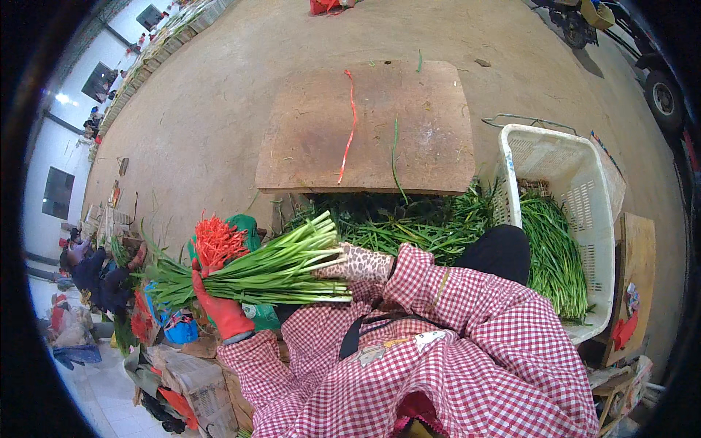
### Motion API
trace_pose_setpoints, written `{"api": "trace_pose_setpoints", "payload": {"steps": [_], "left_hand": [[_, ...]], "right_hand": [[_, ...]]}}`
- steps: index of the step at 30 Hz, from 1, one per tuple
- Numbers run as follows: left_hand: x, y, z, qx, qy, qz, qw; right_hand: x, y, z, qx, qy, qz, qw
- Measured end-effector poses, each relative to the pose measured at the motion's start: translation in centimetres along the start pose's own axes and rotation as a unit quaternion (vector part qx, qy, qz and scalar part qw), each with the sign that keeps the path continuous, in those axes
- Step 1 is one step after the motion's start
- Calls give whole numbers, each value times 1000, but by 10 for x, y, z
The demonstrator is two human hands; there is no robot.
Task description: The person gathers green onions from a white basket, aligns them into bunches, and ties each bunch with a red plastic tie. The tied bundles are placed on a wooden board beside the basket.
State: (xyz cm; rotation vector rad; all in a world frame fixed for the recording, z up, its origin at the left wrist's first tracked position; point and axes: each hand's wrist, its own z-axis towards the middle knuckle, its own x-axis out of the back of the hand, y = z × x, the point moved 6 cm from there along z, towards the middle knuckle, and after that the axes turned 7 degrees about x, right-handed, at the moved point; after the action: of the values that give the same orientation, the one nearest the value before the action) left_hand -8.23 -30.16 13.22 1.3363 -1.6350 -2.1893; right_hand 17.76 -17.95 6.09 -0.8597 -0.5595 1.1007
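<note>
My left hand [222,306], in a red glove, is closed around the leafy part of a bunch of green garlic chives or similar leafy stalks [263,274]. The pale stem ends point right, in front of my chest. A leopard-print sleeve cover [361,263] on my right arm reaches behind the stems; my right hand itself is hidden by the bunch. A bundle of red ties [219,241] lies just beyond my left hand. On the wooden board [306,137] ahead lie one red tie [352,126] and a loose green leaf [395,159].
Loose green leaves [405,224] are heaped below the board's near edge. At right stands a white plastic crate [599,219] holding more greens [553,257]. Another wooden board [638,279] is beyond it. People [98,274] sit at the far left; a vehicle wheel [664,98] shows at the upper right.
</note>
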Motion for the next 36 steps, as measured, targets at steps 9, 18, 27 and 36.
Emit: {"api": "trace_pose_setpoints", "payload": {"steps": [9,18,27,36], "left_hand": [[-36,-1,-27,5,63,-38,997],[-12,-13,-30,-25,161,14,987],[-14,-13,-32,-9,158,-55,986],[-16,-12,-36,-15,147,-55,987]], "right_hand": [[3,2,-17,-108,5,-200,974],[88,15,-82,-354,-156,-448,806],[41,-37,-55,-336,-55,-335,878],[68,-10,-72,-388,-183,-452,782]]}}
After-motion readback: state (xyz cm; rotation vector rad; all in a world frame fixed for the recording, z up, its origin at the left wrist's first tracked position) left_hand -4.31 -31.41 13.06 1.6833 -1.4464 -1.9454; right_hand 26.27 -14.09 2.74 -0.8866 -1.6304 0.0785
